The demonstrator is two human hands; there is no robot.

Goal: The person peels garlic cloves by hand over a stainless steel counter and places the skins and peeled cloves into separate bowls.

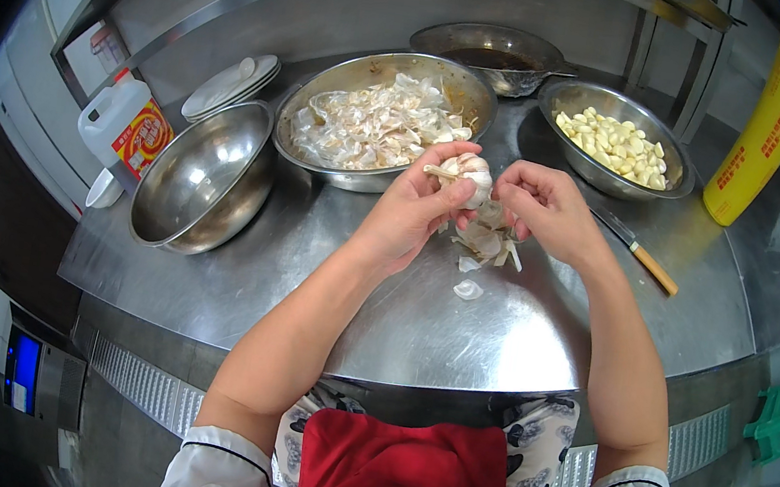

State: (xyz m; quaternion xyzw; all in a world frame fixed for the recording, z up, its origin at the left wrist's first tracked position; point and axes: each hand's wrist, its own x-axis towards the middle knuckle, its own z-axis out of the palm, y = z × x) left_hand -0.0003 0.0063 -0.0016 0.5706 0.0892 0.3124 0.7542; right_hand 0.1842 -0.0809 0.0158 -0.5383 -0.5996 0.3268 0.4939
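My left hand [405, 212] holds a whole garlic bulb [477, 175] above the table, its dry stem pointing left. Close by on the right, my right hand [548, 208] has its fingers curled in near the bulb; whether a bit of skin is pinched between them is hidden. Loose garlic skins [485, 244] lie below both hands. Behind them, a wide steel basin [361, 183] is heaped with papery garlic skins [375, 125]. Peeled garlic cloves [613, 147] fill part of a steel bowl [626, 191] at the back right.
A wooden-handled knife [653, 268] lies right of my right hand. At left, an empty steel bowl [204, 180] leans tilted near stacked plates [233, 89] and a plastic jug [124, 119]. A pan of dark liquid [493, 59] stands behind; a yellow roll [761, 136] stands right.
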